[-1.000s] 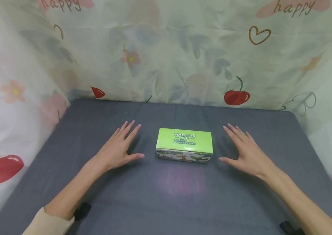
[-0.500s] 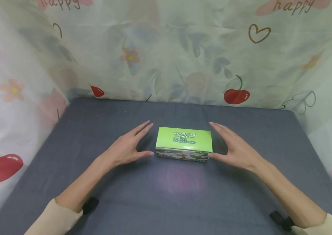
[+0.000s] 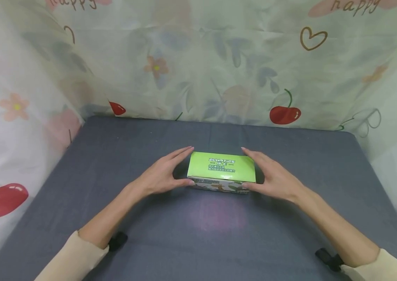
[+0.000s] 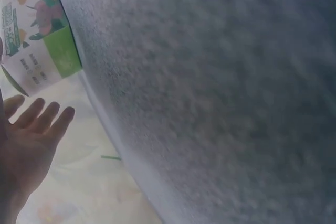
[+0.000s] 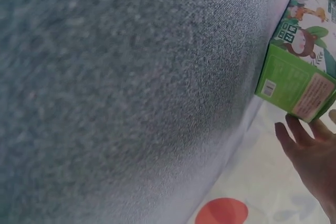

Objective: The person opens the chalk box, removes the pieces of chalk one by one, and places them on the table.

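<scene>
A small cardboard box with a bright green lid and animal pictures on its front sits on the grey table. At its left end is my left hand, thumb tip right at the front corner and fingertips by the back corner. My right hand spans the other end, its thumb overlapping the front face and its fingers reaching along the back. The left wrist view shows spread fingers beside the box's green-and-white end. In the right wrist view, the fingertips are close to the end with a barcode.
Grey cloth covers the table. A patterned curtain with cherries and flowers hangs behind it and along both sides. Black wrist devices sit under both forearms, near the cream sleeves.
Both hands have moved inward from either side to the ends of the box. The box has stayed in place on the table.
</scene>
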Motion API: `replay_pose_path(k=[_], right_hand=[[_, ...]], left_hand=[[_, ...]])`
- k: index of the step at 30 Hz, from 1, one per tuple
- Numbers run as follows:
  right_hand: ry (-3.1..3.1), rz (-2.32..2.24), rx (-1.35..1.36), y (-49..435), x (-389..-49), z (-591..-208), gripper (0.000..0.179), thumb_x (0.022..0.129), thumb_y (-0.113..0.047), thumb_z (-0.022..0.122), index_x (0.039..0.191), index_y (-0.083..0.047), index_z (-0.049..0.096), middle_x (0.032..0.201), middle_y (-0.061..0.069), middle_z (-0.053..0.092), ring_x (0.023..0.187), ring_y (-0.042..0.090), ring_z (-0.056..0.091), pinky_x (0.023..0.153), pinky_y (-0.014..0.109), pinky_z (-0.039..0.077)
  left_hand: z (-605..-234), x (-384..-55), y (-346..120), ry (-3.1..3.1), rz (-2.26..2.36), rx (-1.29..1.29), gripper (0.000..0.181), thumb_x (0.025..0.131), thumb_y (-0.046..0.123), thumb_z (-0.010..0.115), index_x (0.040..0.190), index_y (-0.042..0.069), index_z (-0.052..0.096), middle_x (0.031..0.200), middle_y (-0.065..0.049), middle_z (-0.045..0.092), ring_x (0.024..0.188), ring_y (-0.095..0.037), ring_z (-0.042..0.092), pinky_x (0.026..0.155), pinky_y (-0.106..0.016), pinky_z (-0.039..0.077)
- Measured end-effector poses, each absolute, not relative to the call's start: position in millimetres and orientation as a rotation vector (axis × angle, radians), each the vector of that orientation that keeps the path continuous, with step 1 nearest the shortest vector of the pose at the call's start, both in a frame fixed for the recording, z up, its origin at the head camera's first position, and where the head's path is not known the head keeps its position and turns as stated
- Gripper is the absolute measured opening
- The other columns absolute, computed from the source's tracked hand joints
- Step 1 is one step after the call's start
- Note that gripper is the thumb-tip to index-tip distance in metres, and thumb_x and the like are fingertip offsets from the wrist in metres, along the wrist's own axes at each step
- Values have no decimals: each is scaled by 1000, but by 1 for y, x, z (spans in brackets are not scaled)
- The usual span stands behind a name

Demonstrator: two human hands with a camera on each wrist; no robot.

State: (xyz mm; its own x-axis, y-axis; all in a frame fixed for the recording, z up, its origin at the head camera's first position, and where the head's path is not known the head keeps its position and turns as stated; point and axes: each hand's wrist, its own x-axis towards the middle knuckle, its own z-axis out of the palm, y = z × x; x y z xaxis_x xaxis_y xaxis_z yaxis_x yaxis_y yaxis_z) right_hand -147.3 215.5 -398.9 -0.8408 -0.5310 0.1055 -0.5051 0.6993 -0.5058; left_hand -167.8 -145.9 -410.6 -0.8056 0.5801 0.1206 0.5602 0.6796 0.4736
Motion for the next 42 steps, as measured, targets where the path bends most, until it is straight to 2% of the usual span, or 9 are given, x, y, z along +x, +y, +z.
replay_pose_path(k=[8, 16, 23, 31, 42], right_hand=[[2835, -851, -904, 211, -151, -400, 90, 85, -44, 78, 157, -19, 31, 149, 7, 46, 132, 25, 46, 102, 51, 42], [2863, -797, -852, 208, -150, -402, 81, 84, -45, 77, 151, -12, 44, 146, 7, 47, 123, 25, 51, 92, 45, 46], [2929, -737, -913, 208, -151, -402, 77, 84, -47, 77, 147, -12, 51, 144, 7, 52, 118, 24, 57, 86, 40, 49], [2986, -642, -1049, 209, -151, -402, 75, 86, -50, 73, 145, -7, 53, 142, 11, 55, 118, 25, 60, 88, 43, 51], [2983, -539, -1074, 210, -150, -399, 73, 91, -53, 66, 147, -10, 50, 144, 9, 53, 121, 25, 59, 93, 44, 51]], left_hand=[[-410, -172, -136, 2743, 954, 934, 94, 81, 51, 79, 157, 20, 33, 153, -5, 41, 134, -22, 47, 105, -44, 43], [-410, -174, -130, 2735, 1010, 872, 88, 79, 36, 86, 151, 9, 43, 146, -9, 47, 124, -22, 55, 100, -42, 47], [-409, -176, -130, 2718, 1043, 850, 90, 74, 36, 89, 149, 11, 45, 144, -8, 50, 122, -22, 58, 99, -38, 49], [-409, -175, -131, 2734, 1029, 849, 92, 73, 38, 90, 149, 11, 46, 143, -9, 51, 121, -21, 58, 98, -36, 49], [-411, -175, -130, 2743, 1028, 860, 91, 73, 35, 90, 149, 10, 46, 142, -11, 51, 121, -26, 59, 96, -39, 50]])
